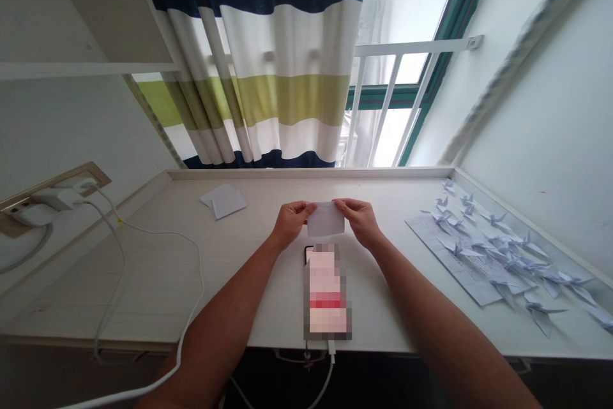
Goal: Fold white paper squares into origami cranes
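Your left hand and right hand each pinched one side of a white paper square, holding it just beyond the top end of your phone, which lay on the desk. Left of the phone lay more paper squares; right of it, paper cranes sat on and around a printed sheet.

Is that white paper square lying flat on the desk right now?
No, the left hand and right hand hold the white paper square up off the desk.
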Motion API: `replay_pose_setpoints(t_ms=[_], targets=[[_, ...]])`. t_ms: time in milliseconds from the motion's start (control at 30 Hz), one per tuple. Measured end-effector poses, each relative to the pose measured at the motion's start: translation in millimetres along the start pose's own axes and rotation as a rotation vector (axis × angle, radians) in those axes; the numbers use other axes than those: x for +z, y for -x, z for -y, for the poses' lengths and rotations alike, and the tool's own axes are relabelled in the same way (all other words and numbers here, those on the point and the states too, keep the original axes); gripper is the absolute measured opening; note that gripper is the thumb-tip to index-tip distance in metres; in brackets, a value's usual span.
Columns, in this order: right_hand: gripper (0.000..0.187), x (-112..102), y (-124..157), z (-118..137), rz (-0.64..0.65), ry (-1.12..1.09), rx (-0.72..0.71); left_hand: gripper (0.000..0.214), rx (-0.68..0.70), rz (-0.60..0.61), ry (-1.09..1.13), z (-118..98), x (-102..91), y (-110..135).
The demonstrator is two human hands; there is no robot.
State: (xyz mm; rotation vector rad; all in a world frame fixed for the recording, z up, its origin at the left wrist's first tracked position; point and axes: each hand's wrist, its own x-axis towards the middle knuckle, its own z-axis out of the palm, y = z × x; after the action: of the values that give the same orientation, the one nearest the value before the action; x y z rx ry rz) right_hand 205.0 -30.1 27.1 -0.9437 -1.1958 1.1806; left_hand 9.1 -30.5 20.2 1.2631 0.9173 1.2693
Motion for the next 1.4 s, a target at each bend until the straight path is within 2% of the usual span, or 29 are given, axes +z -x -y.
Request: replay_pose_setpoints(t_ms=[433,700,867,967,1233,1400], targets=[[0.029,-4.9,-3.0,-4.1,0.007,-0.014,-0.015,0.049,-0.060,0.082,0.041,-0.8,-3.3,-0.6],[0.027,-2.7,-1.1,0.3,-0.044,-0.001,-0.027,0.077,-0.098,0.108,0.037,-4.1,-4.0,0.2],[0.027,2.1,1.7,0.9,-0.022,-0.021,-0.014,0.055,-0.015,0.076,-0.007,-1.8,2.2,2.3],[0.029,4.1,3.0,1.5,-0.001,-0.038,-0.002,0.050,-0.010,0.051,0.018,1.9,3.5,1.8],[0.035,3.9,5.9,6.6,0.146,-0.012,0.104,0.051,-0.056,0.178,0.016,0.0,1.7,2.6],[0.036,4.8,6.7,8.5,0.119,0.026,0.076,0.059,-0.091,0.190,-0.018,3.2,2.1,1.7]])
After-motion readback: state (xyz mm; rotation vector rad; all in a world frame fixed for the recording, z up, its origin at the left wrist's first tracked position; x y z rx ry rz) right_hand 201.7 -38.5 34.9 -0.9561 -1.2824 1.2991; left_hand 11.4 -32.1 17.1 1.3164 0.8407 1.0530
